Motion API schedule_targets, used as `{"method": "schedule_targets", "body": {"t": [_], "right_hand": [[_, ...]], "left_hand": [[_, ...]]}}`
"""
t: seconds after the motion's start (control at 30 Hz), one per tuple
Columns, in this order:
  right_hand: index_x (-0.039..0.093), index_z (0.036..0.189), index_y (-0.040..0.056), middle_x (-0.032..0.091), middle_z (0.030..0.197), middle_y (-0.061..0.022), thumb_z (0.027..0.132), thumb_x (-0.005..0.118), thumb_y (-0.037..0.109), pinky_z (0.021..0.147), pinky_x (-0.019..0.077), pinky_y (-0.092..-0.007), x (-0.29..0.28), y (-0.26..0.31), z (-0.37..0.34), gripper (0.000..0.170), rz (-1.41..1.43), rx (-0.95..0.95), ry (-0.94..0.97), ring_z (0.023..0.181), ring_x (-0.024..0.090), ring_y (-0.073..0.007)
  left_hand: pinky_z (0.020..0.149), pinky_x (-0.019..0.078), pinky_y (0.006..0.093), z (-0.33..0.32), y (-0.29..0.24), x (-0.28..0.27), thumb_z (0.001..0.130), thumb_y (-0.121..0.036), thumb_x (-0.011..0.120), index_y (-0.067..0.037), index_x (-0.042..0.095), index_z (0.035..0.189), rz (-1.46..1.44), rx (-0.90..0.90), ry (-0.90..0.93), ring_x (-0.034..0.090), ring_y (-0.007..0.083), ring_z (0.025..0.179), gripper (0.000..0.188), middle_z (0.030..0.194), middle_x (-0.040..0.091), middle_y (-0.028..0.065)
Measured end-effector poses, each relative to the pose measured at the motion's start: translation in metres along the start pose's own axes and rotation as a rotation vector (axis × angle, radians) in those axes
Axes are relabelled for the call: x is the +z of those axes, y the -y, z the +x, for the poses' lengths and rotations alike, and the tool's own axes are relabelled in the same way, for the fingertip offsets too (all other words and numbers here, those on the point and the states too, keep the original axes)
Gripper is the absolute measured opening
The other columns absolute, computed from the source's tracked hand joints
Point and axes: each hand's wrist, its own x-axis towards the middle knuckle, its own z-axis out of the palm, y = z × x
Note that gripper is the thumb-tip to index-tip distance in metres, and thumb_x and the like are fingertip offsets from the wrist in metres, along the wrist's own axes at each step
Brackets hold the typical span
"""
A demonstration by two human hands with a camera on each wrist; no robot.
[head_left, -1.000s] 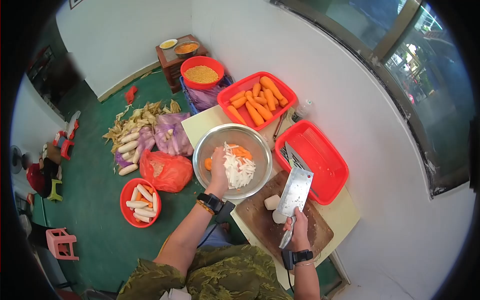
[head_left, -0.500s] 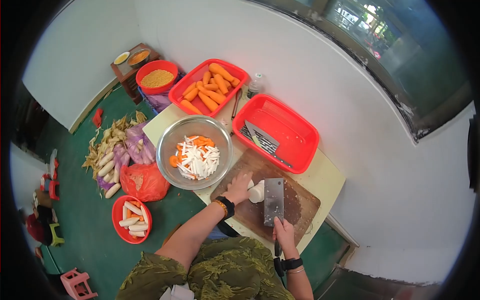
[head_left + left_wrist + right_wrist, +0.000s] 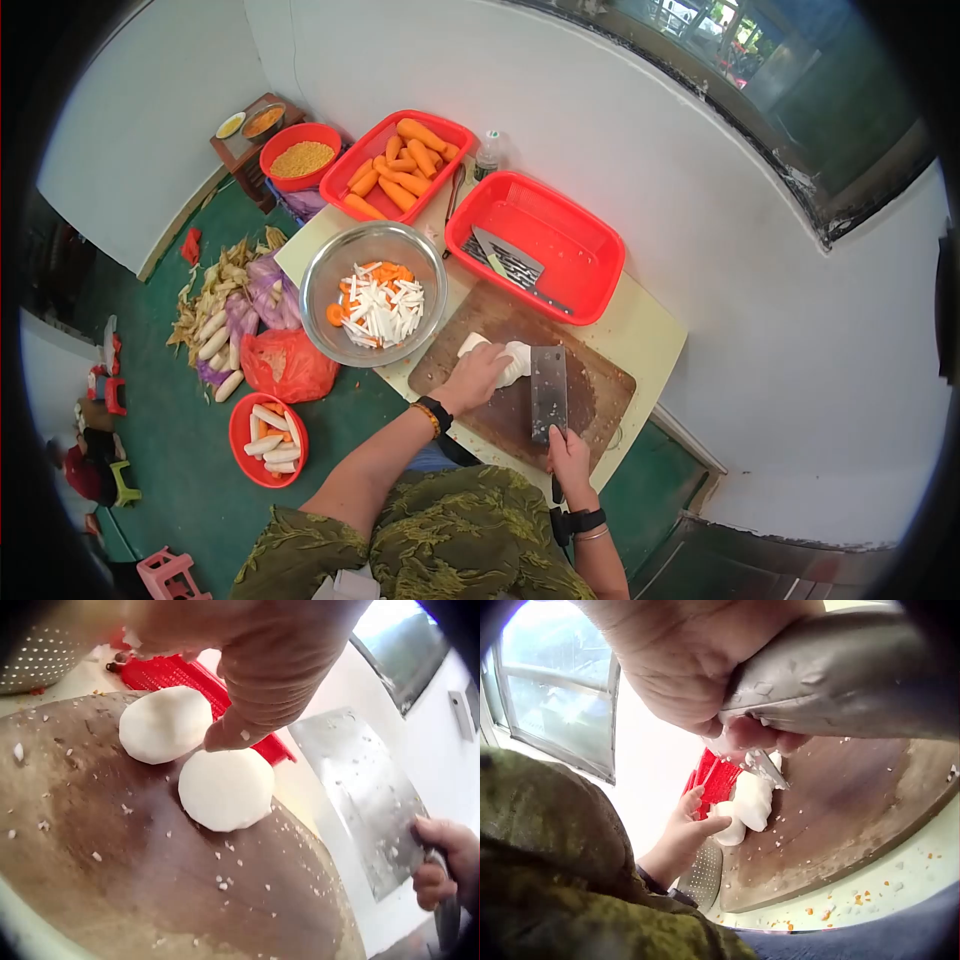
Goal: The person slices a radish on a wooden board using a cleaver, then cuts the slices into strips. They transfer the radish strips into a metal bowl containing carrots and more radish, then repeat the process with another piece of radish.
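Two white vegetable chunks lie on the brown cutting board [image 3: 600, 410]: one [image 3: 471, 343] on the left, a larger one [image 3: 517, 363] beside it. My left hand [image 3: 473, 381] touches them; in the left wrist view its thumb tip [image 3: 220, 737] rests at the edge of one cut face [image 3: 227, 790], near the other chunk [image 3: 166, 724]. With fingers curled round the handle [image 3: 847, 679], my right hand [image 3: 570, 465] grips a cleaver [image 3: 549, 392], its blade just right of the larger chunk. The other left fingers are partly hidden in the left wrist view.
Beyond the board stand a steel bowl [image 3: 312, 300] of white and orange strips, a red basket [image 3: 560, 225] with a knife, and a red basket of carrots [image 3: 405, 170]. A bottle [image 3: 488, 155] stands between the baskets. A red bowl [image 3: 240, 445] is on the floor.
My left hand has left the steel bowl and come to the white chunks on the board. The cleaver has swung from over the red basket down beside the larger chunk.
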Motion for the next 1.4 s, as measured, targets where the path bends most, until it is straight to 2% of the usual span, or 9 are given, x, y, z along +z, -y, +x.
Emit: {"method": "schedule_targets", "body": {"t": [0.33, 0.43, 0.53, 0.67, 0.87, 0.93, 0.97, 1.03, 1.4], "right_hand": [[0.058, 0.081, 0.0026, 0.049, 0.056, 0.0009, 0.096, 0.055, 0.031, 0.042, 0.0404, -0.0244, -0.004, -0.009, -0.005, 0.032, -0.095, -0.013, 0.035, 0.045, 0.048, -0.0066], [0.058, 0.081, 0.0023, 0.049, 0.055, 0.0008, 0.095, 0.055, 0.031, 0.043, 0.0404, -0.0243, -0.006, -0.013, -0.003, 0.032, -0.124, -0.036, 0.036, 0.045, 0.048, -0.0067], [0.06, 0.082, 0.0019, 0.05, 0.055, 0.0009, 0.095, 0.055, 0.031, 0.043, 0.0403, -0.0244, -0.007, -0.019, 0.001, 0.032, -0.157, -0.069, 0.046, 0.045, 0.048, -0.0068], [0.061, 0.085, 0.0008, 0.05, 0.054, 0.0006, 0.095, 0.055, 0.031, 0.043, 0.0403, -0.0257, -0.002, -0.009, -0.002, 0.033, -0.215, -0.132, 0.058, 0.046, 0.049, -0.0059], [0.062, 0.088, 0.0027, 0.059, 0.062, -0.0175, 0.093, 0.055, 0.03, 0.053, 0.0472, -0.0386, 0.004, -0.01, 0.001, 0.028, -0.525, -0.4, 0.078, 0.056, 0.061, -0.0347], [0.062, 0.087, 0.0042, 0.061, 0.069, -0.0207, 0.093, 0.053, 0.03, 0.058, 0.0486, -0.0455, 0.004, -0.007, 0.001, 0.028, -0.604, -0.382, 0.105, 0.064, 0.062, -0.0391], [0.062, 0.086, 0.005, 0.062, 0.072, -0.0223, 0.093, 0.052, 0.03, 0.06, 0.0493, -0.049, 0.006, -0.006, 0.001, 0.028, -0.644, -0.375, 0.12, 0.068, 0.062, -0.0413], [0.061, 0.085, 0.0057, 0.063, 0.072, -0.0217, 0.094, 0.05, 0.03, 0.06, 0.0498, -0.0495, 0.009, -0.012, 0.005, 0.028, -0.723, -0.38, 0.111, 0.067, 0.063, -0.0406], [0.061, 0.087, 0.0077, 0.064, 0.071, -0.0197, 0.094, 0.048, 0.032, 0.061, 0.0512, -0.0504, 0.018, -0.01, 0.01, 0.029, -0.792, -0.428, 0.104, 0.068, 0.064, -0.0396]], "left_hand": [[0.085, 0.0457, 0.0387, -0.017, 0.003, 0.017, 0.075, -0.001, 0.057, -0.006, 0.054, 0.118, 0.064, 0.057, -0.088, 0.053, 0.0301, 0.102, 0.044, 0.111, 0.054, 0.0119], [0.083, 0.0464, 0.0392, -0.018, 0.001, 0.017, 0.074, -0.003, 0.058, -0.008, 0.056, 0.106, 0.056, 0.041, -0.121, 0.053, 0.0308, 0.098, 0.033, 0.103, 0.054, 0.0118], [0.08, 0.0455, 0.0401, -0.031, 0.003, 0.021, 0.077, -0.004, 0.058, -0.007, 0.057, 0.097, 0.045, -0.017, -0.012, 0.052, 0.0321, 0.094, 0.02, 0.095, 0.053, 0.0115], [0.078, 0.046, 0.0399, -0.053, -0.003, 0.019, 0.071, -0.007, 0.066, -0.008, 0.055, 0.091, 0.025, -0.121, 0.083, 0.051, 0.0323, 0.093, 0.022, 0.093, 0.051, 0.0107], [0.086, 0.0443, 0.0438, -0.066, -0.021, 0.016, 0.062, -0.013, 0.076, -0.006, 0.055, 0.105, -0.141, -0.364, -0.043, 0.047, 0.0371, 0.101, 0.049, 0.103, 0.048, 0.0153], [0.088, 0.0419, 0.0446, -0.065, -0.027, 0.021, 0.059, -0.013, 0.075, -0.005, 0.054, 0.111, -0.137, -0.402, -0.212, 0.046, 0.0386, 0.099, 0.057, 0.105, 0.047, 0.0179], [0.089, 0.0418, 0.0441, -0.066, -0.025, 0.023, 0.059, -0.013, 0.075, -0.004, 0.053, 0.114, -0.126, -0.417, -0.15, 0.046, 0.0388, 0.1, 0.06, 0.105, 0.047, 0.0185], [0.09, 0.0417, 0.0431, -0.067, -0.018, 0.029, 0.057, -0.011, 0.074, -0.002, 0.051, 0.12, -0.103, -0.444, -0.028, 0.046, 0.0392, 0.102, 0.067, 0.107, 0.047, 0.0198], [0.092, 0.0419, 0.0438, -0.075, -0.016, 0.042, 0.059, -0.009, 0.075, -0.001, 0.051, 0.118, -0.181, -0.557, -0.072, 0.046, 0.0398, 0.104, 0.063, 0.107, 0.047, 0.0204]]}}
